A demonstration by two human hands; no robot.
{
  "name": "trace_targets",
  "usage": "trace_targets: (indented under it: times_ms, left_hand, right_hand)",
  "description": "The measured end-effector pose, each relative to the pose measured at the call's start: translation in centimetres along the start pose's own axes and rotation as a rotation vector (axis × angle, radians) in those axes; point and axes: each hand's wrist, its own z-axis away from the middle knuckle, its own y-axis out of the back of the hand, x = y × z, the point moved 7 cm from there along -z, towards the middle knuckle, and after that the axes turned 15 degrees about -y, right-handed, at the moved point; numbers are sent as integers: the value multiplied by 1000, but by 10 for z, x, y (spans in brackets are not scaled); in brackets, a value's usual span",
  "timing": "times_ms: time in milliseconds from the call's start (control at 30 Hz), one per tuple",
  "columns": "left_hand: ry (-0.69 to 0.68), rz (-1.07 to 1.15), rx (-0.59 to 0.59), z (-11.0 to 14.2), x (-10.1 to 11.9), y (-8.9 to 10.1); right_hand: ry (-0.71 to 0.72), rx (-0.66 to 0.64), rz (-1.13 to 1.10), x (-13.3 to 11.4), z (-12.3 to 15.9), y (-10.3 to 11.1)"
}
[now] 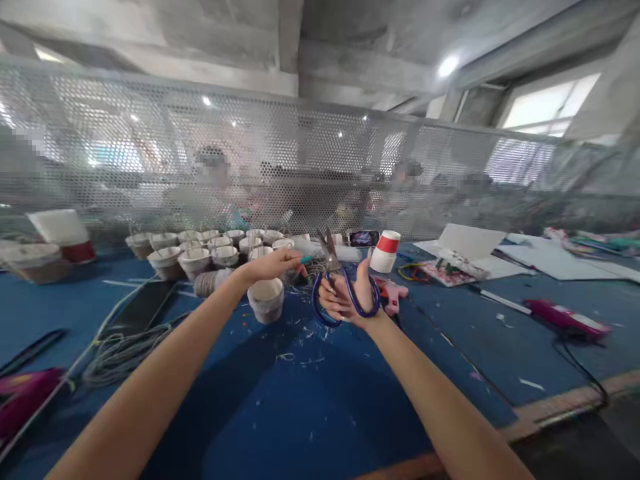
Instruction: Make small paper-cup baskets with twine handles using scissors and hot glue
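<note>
My right hand (347, 300) is closed on a pair of scissors with large blue loop handles (319, 308); their metal blades (329, 248) point up and away, spread apart. My left hand (273, 265) is just left of them, palm down, above a paper cup wound with pale cord (266, 300). A small teal thing (306, 259) shows at its fingertips, too small to name. More cord-wrapped cups (193, 261) stand in a cluster behind my left forearm. Tangled grey cord (316, 270) lies behind the hands, partly hidden.
A red-and-white stack of paper cups (385, 252) and a pink glue gun (394, 295) sit beyond my right hand. Magenta tools (565, 319) lie at both sides. Cord coils (123, 353) rest at left. A perforated metal screen (310, 167) closes off the blue table's (300, 420) back.
</note>
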Motion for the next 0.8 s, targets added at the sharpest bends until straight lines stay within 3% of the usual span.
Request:
trace_targets:
  times_ms: [200, 533, 800]
  left_hand:
    - [2, 23, 0, 1, -2, -1]
    - [9, 50, 4, 1, 0, 0]
    - [40, 60, 49, 5, -7, 2]
  right_hand:
    - [-5, 5, 35, 1, 0, 6]
    - [26, 41, 92, -1, 2, -2]
    - [35, 59, 52, -5, 4, 7]
